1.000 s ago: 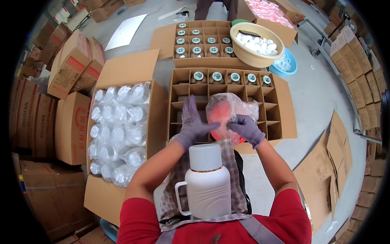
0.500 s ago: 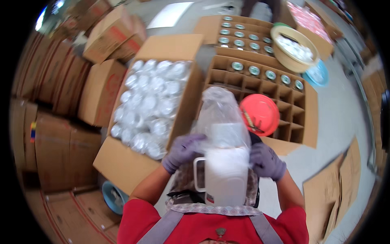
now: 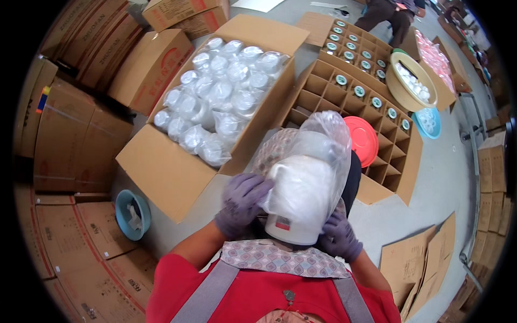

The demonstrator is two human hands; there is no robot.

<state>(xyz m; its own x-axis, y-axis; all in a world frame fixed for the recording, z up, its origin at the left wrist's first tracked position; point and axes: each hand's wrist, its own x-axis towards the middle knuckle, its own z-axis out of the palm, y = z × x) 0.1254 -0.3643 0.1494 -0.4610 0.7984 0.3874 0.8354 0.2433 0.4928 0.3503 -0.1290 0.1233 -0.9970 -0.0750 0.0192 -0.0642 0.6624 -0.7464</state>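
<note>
On my lap a white plastic jug (image 3: pixel 293 234) leans away from me, its base with a small red-and-grey label toward my body. A clear plastic bag (image 3: pixel 326 126) covers most of it, with the closed end bunched past the far end of the jug. My left hand (image 3: pixel 242 204), in a purple-grey glove, pinches the bag's edge at the jug's left side. My right hand (image 3: pixel 340 237), gloved alike, has its fingers curled around the bag's edge low on the right side.
Bagged clear-wrapped jugs fill an open carton (image 3: pixel 258 134) at left. A divided carton (image 3: pixel 412 161) holds several green-topped jars, with a red lid (image 3: pixel 362 142) on it. Beyond stands a cream basin (image 3: pixel 401 97); a blue bucket (image 3: pixel 123 215) is at left. Another person (image 3: pixel 379 24) sits far off.
Both hands have drawn the bag down toward me, so it now covers most of the jug and its handle. The view has swung, shifting the cartons.
</note>
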